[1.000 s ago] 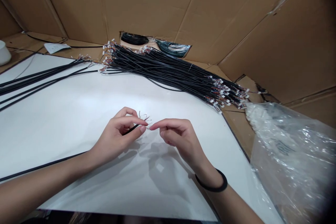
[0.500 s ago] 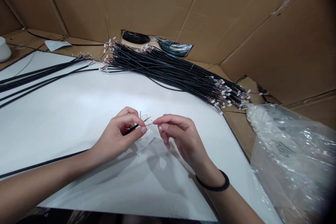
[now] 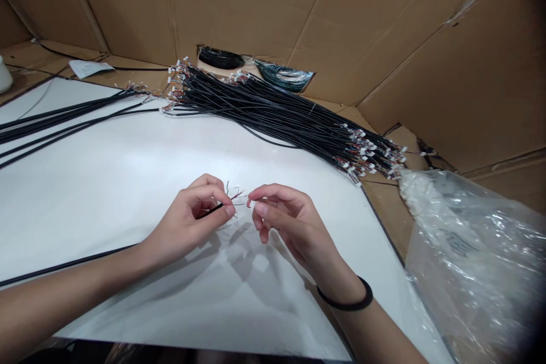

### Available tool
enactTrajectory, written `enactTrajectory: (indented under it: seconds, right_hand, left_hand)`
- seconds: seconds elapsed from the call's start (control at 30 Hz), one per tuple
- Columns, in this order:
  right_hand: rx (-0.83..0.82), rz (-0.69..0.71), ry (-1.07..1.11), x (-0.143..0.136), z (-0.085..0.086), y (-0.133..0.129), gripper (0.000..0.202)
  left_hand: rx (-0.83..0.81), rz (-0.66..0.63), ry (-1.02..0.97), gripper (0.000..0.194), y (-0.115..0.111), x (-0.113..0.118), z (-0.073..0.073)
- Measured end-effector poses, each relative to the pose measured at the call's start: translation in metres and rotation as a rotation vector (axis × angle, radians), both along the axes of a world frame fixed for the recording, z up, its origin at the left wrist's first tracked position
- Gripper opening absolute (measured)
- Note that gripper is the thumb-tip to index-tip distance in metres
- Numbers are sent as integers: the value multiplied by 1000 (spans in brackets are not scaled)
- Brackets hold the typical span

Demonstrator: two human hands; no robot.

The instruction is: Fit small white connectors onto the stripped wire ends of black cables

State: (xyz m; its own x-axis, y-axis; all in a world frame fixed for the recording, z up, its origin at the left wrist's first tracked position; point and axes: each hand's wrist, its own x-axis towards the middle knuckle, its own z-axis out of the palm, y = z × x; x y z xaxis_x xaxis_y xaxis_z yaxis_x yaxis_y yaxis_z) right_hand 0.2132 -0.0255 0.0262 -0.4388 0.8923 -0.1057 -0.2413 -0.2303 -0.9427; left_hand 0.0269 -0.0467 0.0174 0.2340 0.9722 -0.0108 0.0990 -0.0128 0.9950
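My left hand (image 3: 191, 210) pinches the end of a black cable (image 3: 212, 210) between thumb and fingers. Thin loose wires (image 3: 237, 195) fan out of that end toward the right. Behind the left forearm, the rest of the cable lies on the white tabletop (image 3: 170, 301). A small white connector (image 3: 252, 204) sits between thumb and fingertips of my right hand (image 3: 290, 216), close to the wire tips. Whether one wire touches the connector is too small to tell. A black band circles the right wrist.
A large bundle of black cables (image 3: 273, 114) with white connectors lies along the back. More black cables (image 3: 68, 116) lie at left. A clear plastic bag (image 3: 473, 256) of white pieces stands at right. Cardboard walls (image 3: 256, 0) enclose the table, with wire coils (image 3: 284, 77) showing through a cutout.
The right hand's fingers have turned slightly, so the white connector now shows plainly between them. My left hand has shifted only a little and still pinches the cable.
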Motion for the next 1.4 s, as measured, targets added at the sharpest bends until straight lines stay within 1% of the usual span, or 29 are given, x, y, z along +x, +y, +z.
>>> enactTrajectory:
  seconds: [0.27, 0.53, 0.67, 0.87, 1.07, 1.4]
  right_hand:
    - [-23, -5, -41, -1, 1, 0, 13]
    - [-87, -1, -37, -2, 1, 1, 15]
    - [-111, 34, -13, -2, -2, 1, 16]
    - [-97, 108, 4, -2, -6, 1, 13]
    - [-84, 113, -13, 0, -7, 0, 11]
    - [-63, 123, -22, -1, -7, 1, 14]
  left_hand:
    - [17, 18, 44, 18, 1, 1, -1]
    - [100, 54, 104, 17, -1, 1, -1]
    - [145, 55, 130, 16, -2, 0, -2]
    - [174, 48, 157, 16, -4, 1, 0]
    - [194, 54, 181, 16, -5, 0, 1]
    - [210, 47, 168, 14, -5, 0, 0]
